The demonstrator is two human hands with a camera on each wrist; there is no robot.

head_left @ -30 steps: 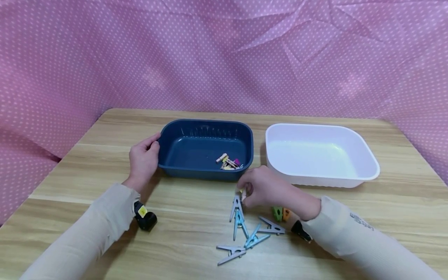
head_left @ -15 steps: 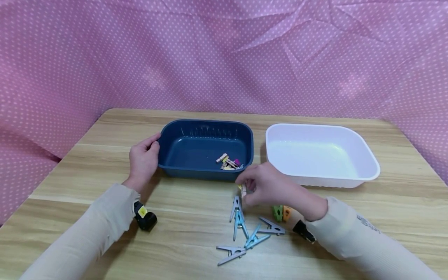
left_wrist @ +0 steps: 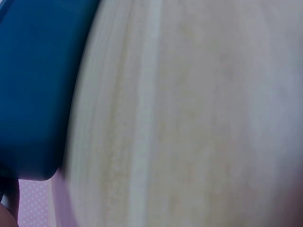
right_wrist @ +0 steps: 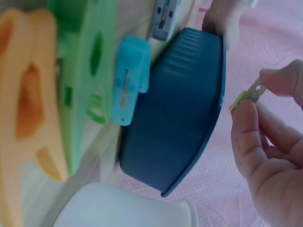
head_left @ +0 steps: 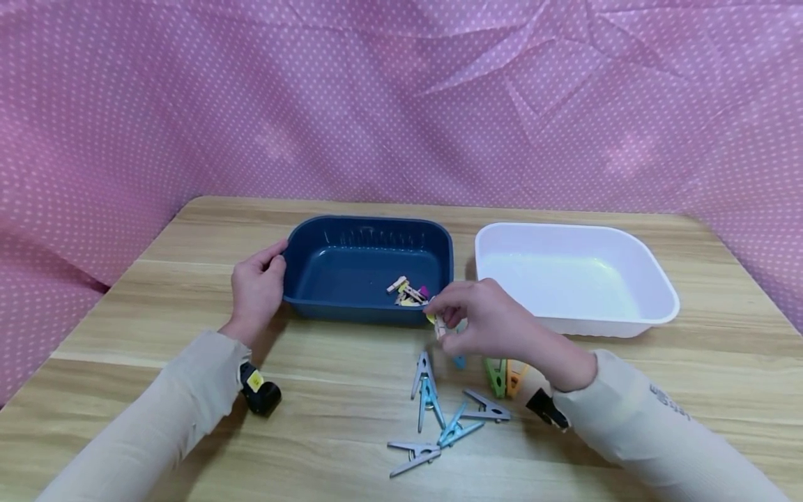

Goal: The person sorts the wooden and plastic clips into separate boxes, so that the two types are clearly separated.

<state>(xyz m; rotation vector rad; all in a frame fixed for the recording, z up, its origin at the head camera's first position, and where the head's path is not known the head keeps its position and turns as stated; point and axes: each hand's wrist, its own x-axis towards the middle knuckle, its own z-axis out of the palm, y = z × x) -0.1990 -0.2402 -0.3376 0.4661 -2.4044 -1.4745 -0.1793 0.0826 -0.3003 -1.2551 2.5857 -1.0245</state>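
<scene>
My right hand (head_left: 489,317) pinches a small wooden clothespin (head_left: 440,326) with a yellow decoration between thumb and fingertips. It is just in front of the near right corner of the dark blue basin (head_left: 351,312). In the right wrist view the clothespin (right_wrist: 254,91) shows above the fingertips, raised off the table. My left hand (head_left: 257,287) grips the basin's left rim. Inside the basin, several small wooden clothespins (head_left: 410,291) with yellow and purple decorations lie in the near right corner.
A white basin (head_left: 577,324) stands to the right. On the table in front lie grey clothespins (head_left: 415,453), light blue clothespins (head_left: 460,432), a green clothespin (head_left: 495,378) and an orange clothespin (head_left: 516,378). Another blue clothespin (right_wrist: 129,80) lies beneath the right hand. Pink dotted cloth (head_left: 401,97) hangs behind.
The right hand has lifted the wooden clothespin up from the table, moving slightly away toward the blue basin. A blue clothespin beneath it has come into sight. The left hand has stayed still.
</scene>
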